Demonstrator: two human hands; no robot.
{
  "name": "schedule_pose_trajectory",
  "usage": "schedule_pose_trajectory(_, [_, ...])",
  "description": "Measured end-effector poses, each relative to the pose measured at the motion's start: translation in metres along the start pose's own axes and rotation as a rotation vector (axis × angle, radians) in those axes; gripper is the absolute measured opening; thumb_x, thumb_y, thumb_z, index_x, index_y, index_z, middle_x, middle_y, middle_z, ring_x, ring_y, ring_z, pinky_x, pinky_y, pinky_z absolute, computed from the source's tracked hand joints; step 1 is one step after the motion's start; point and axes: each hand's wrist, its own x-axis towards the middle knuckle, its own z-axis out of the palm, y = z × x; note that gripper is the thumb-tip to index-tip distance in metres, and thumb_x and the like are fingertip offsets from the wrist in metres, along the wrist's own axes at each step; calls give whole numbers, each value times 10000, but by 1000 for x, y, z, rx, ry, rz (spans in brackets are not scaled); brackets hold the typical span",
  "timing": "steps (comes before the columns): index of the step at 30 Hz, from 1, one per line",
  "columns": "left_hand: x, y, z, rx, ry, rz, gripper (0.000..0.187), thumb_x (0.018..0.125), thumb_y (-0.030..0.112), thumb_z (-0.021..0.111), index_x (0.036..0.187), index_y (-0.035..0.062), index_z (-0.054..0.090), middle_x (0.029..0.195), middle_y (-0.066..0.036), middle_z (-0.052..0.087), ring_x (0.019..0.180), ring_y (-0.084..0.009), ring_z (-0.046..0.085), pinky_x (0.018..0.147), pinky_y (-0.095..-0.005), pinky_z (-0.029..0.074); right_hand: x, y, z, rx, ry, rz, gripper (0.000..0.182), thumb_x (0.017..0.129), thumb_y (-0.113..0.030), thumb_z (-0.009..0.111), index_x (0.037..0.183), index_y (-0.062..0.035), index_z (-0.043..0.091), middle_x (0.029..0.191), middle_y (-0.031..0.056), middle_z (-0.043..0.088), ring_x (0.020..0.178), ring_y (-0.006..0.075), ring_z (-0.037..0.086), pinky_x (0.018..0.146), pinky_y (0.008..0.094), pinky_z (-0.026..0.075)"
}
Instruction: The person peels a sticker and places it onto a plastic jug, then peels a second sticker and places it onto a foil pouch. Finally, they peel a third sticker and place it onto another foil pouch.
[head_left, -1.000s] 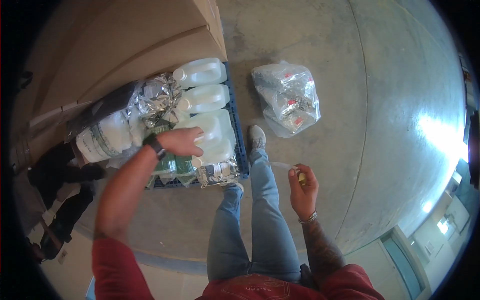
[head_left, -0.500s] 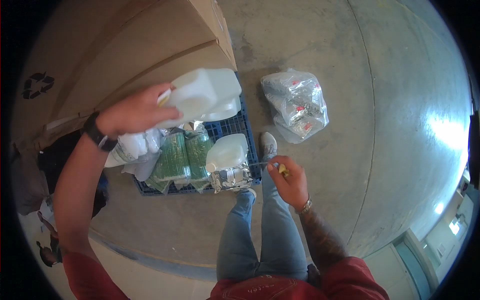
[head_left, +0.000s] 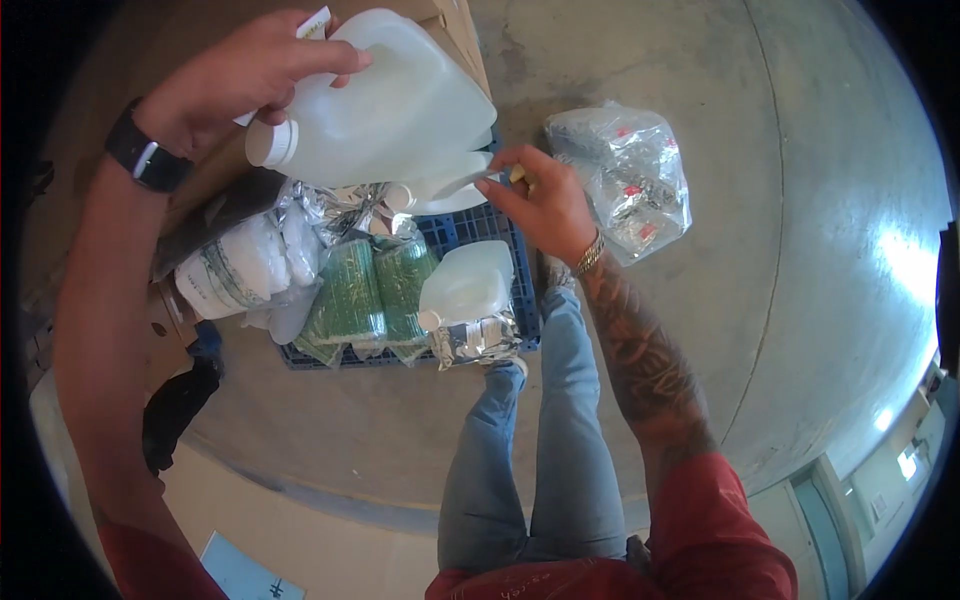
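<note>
My left hand (head_left: 255, 75) is closed on the handle of a large translucent plastic jug (head_left: 400, 105), which lies tilted on its side in the air, white cap to the left. A white tag (head_left: 314, 22) sticks up by those fingers. Close to the jug's lower right corner, my right hand (head_left: 545, 200) grips a knife (head_left: 489, 181) with a thin grey blade and yellowish handle parts. Behind the blade is a second jug (head_left: 445, 195), partly hidden by the first. Another jug (head_left: 470, 280) rests on silver foil packs (head_left: 475, 340) below.
A blue plastic pallet (head_left: 525, 315) carries green wrapped bundles (head_left: 350, 295) and white wrapped packs (head_left: 230, 265). A big cardboard box (head_left: 465, 45) stands at its far side. On the concrete floor to the right sits a clear bag (head_left: 630, 190) of red-capped containers.
My left hand has brought the jug up and nearer, turning it so its cap shows at left. My right hand has moved up with the knife toward the jugs.
</note>
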Motion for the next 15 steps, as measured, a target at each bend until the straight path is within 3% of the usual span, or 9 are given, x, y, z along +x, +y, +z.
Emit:
schedule_pose_trajectory(8, [3, 6, -1, 43, 16, -34, 395, 904, 457, 685, 1084, 110, 633, 842, 75, 582, 574, 0, 389, 511, -184, 368, 27, -3, 33, 145, 26, 12, 289, 797, -251, 839, 952, -78, 667, 607, -14, 464, 554, 86, 446, 531, 268, 410])
schedule_pose_trajectory(10, [6, 16, -1, -69, -39, -197, 270, 950, 355, 694, 898, 90, 678, 719, 30, 567, 584, -56, 473, 516, -230, 349, 31, -4, 40, 176, 29, 27, 301, 789, -256, 847, 949, -78, 664, 613, -19, 453, 562, 79, 439, 531, 262, 405])
schedule_pose_trajectory(15, [4, 16, 2, -85, 10, -197, 259, 952, 338, 689, 869, 93, 676, 710, 38, 564, 587, -53, 474, 505, -227, 336, 34, -6, 52, 181, 44, 45, 341, 766, -268, 867, 945, -74, 652, 575, -34, 428, 535, 71, 403, 509, 255, 383])
